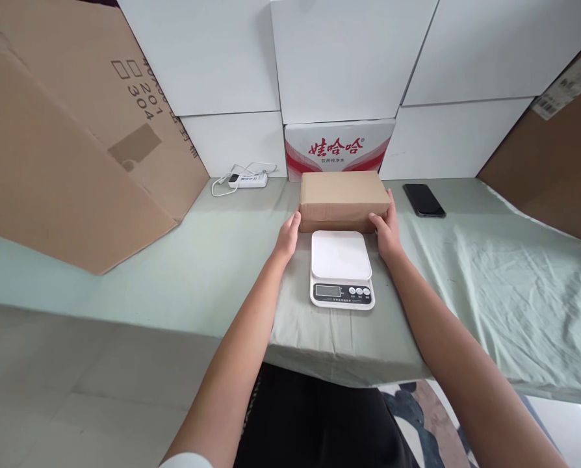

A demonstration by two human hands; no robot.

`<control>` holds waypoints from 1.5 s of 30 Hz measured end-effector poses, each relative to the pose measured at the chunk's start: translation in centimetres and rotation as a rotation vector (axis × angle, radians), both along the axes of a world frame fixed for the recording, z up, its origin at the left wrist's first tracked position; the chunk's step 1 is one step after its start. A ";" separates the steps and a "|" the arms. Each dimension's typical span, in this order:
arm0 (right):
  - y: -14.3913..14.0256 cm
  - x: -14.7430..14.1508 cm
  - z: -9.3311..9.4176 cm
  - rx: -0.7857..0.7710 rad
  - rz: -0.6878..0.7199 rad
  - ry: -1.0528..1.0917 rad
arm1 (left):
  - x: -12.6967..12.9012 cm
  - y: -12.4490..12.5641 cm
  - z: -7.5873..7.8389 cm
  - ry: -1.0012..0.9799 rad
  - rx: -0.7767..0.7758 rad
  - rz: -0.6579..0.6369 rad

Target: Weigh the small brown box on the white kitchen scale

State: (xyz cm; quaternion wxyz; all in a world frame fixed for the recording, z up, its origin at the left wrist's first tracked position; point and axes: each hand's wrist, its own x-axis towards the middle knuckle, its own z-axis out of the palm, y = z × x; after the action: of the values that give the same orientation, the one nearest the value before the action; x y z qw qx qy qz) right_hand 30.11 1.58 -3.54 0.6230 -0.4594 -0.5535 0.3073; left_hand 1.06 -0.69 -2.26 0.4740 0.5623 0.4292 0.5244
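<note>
A closed brown cardboard box (344, 192) is gripped at both ends between my two hands, just behind the kitchen scale. My left hand (288, 235) presses against its left end, with the thumb near the front corner. On the opposite end, my right hand (386, 226) has its thumb on the front face and fingers along the side. The white digital kitchen scale (342, 255) has nothing on its plate, and its display and several buttons face me. Whether the box touches the cloth or hangs slightly above it, I cannot tell.
A green cloth (212, 260) covers the table. At the back left lies a white power strip (248, 181) with its cord; a black phone (424, 199) lies to the right. White boxes (339, 58) are stacked behind. Large cartons stand left (76, 130) and right (554, 156).
</note>
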 end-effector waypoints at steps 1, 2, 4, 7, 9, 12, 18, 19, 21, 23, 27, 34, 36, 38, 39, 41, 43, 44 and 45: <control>0.2 0.0 0.0 -0.005 0.010 0.010 | 0.0 0.0 0.1 -0.010 0.010 -0.003; 0.4 0.0 0.0 -0.009 0.021 0.022 | 0.0 0.1 0.3 -0.020 0.022 0.003; 0.5 0.0 0.5 0.008 0.042 0.041 | 0.1 -0.1 0.7 -0.032 0.051 0.021; -0.5 0.0 2.2 0.113 0.046 0.020 | 0.0 -1.4 1.8 -0.019 0.142 0.050; -2.4 0.2 3.3 0.175 0.039 -0.023 | -0.3 -3.3 2.4 -0.007 0.228 0.045; -6.7 0.5 3.9 0.184 -0.009 -0.068 | -1.0 -7.4 2.5 -0.022 0.289 -0.025; -13.5 0.8 1.5 0.167 -0.097 -0.074 | -2.0 -12.9 0.7 -0.053 0.309 -0.113; -14.0 0.8 1.1 0.164 -0.107 -0.075 | -2.0 -13.2 0.5 -0.054 0.306 -0.114; -14.5 0.8 0.8 0.159 -0.118 -0.078 | -2.0 -13.4 0.2 -0.053 0.295 -0.114; -14.7 0.7 0.9 0.154 -0.111 -0.087 | -1.9 -13.4 0.2 -0.053 0.276 -0.107; -14.7 0.3 1.7 0.150 -0.091 -0.128 | -1.7 -13.3 0.3 -0.071 0.239 -0.085; -14.4 0.4 1.7 0.148 -0.119 -0.120 | -1.8 -13.3 0.1 -0.093 0.237 -0.064; -14.3 0.4 1.6 0.136 -0.114 -0.103 | -1.9 -13.2 -0.1 -0.097 0.242 -0.073; -14.3 0.4 1.7 0.133 -0.121 -0.072 | -2.1 -13.0 -0.3 -0.094 0.246 -0.070; -14.2 0.4 1.8 0.136 -0.138 -0.036 | -2.2 -12.9 -0.4 -0.088 0.248 -0.057; -13.9 0.7 2.2 0.144 -0.212 0.093 | -2.9 -12.7 -0.6 -0.078 0.254 0.013; -13.5 1.5 2.5 0.129 -0.310 0.242 | -3.7 -12.4 -0.6 -0.103 0.267 0.137; -13.3 1.9 2.6 0.116 -0.350 0.291 | -4.1 -12.3 -0.6 -0.129 0.272 0.204; -13.1 2.3 2.7 0.105 -0.374 0.318 | -4.4 -12.2 -0.5 -0.161 0.274 0.266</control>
State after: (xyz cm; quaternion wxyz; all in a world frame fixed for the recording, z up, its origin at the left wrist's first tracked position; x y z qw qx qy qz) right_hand 32.38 -11.52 -0.89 0.7713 -0.4668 -0.3693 0.2256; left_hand -3.38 -12.85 -2.73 0.3527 0.5161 0.3850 0.6790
